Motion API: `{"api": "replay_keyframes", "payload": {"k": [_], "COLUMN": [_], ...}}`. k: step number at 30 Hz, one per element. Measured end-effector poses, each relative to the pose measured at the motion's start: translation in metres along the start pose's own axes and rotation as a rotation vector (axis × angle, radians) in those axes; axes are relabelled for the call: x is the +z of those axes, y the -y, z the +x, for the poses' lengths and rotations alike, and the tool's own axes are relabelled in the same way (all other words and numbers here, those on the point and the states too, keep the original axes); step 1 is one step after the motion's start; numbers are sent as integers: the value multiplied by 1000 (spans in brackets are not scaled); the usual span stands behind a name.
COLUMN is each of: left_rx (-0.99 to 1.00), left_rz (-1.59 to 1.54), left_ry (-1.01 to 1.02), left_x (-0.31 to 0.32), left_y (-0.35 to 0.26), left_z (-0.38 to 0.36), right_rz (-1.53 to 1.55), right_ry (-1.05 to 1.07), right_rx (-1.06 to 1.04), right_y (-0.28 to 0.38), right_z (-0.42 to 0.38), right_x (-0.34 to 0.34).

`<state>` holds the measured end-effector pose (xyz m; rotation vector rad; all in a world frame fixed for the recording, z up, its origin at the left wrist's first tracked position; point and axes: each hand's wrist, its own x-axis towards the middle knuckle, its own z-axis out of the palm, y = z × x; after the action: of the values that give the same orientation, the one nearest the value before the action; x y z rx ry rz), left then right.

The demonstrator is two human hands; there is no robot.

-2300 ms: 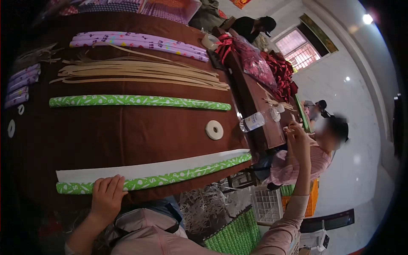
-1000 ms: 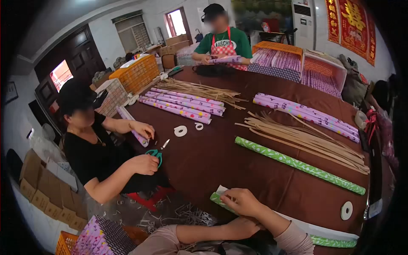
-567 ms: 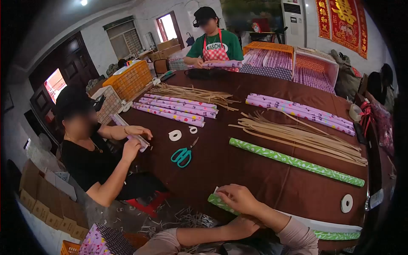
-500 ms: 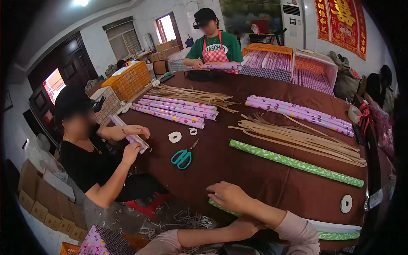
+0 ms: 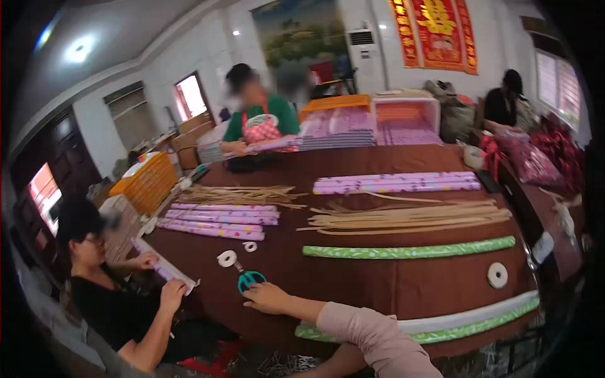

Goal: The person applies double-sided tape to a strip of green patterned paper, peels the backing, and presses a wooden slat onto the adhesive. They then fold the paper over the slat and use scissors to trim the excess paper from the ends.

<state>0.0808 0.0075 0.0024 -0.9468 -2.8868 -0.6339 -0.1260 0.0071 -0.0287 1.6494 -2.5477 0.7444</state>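
My right hand reaches over the brown table, its fingers on the handles of the teal scissors. The blades point up and left, near a white tape roll. Only part of my left arm shows below my right sleeve; its hand is hidden. Close to my right forearm, a green patterned sheet with a white inner side lies along the front edge, partly rolled. Beyond it lies a finished-looking green roll.
Strips, purple rolls and another tape roll lie on the table. A person at left handles a purple roll. Another person stands across, and one is at back right. Crates stand behind.
My right hand has moved left from the green sheet to the scissors, which have turned so their blades point up-left. The view has shifted, and less of my left arm shows.
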Motion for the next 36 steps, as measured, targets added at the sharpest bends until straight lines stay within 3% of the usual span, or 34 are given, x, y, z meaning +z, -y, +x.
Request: {"api": "replay_keyframes", "payload": {"k": [1,3,5,7,10,12,15,17,19,22,25,27,29,30,32,34,36], "left_rx": [-1,19,66,139,241,299,359,364,431,392,359,321,325,327,306,292,289], "left_rz": [33,83,101,93,52,31,8,-22,2,-14,25,32,87,91,90,103,65], "left_ry": [-11,-40,-73,-87,-59,-34,-6,-11,-140,-86,-73,-26,-17,-3,18,39,33], "left_x": [-5,-10,-7,6,24,33,47,56,58,56,57,56,55,52,53,51,49], "left_y": [6,15,11,-3,-31,-43,-57,-59,-60,-60,-65,-72,-74,-77,-79,-77,-79], "left_z": [3,16,35,48,64,69,76,78,73,73,73,72,71,73,72,71,72], "right_rz": [107,243,194,137,44,-166,-230,-73,141,1075,1031,919,918,904,940,1079,1119], "right_ry": [140,-63,-258,-274,-169,110,129,-2,-140,-663,-1101,-1216,-1206,-1124,-970,-710,-648], "right_rx": [108,308,269,283,279,329,573,521,590,419,599,773,958,1110,1211,1129,1153], "right_y": [3,-16,-44,-50,-69,-62,-65,-41,-5,60,122,148,188,204,219,214,206], "right_z": [-9,-23,-34,-47,-55,-59,-62,-119,-182,-293,-409,-478,-510,-519,-503,-511,-504], "right_x": [-32,-33,-22,-33,-42,-53,-51,-109,-172,-236,-263,-247,-221,-210,-199,-180,-176]}}
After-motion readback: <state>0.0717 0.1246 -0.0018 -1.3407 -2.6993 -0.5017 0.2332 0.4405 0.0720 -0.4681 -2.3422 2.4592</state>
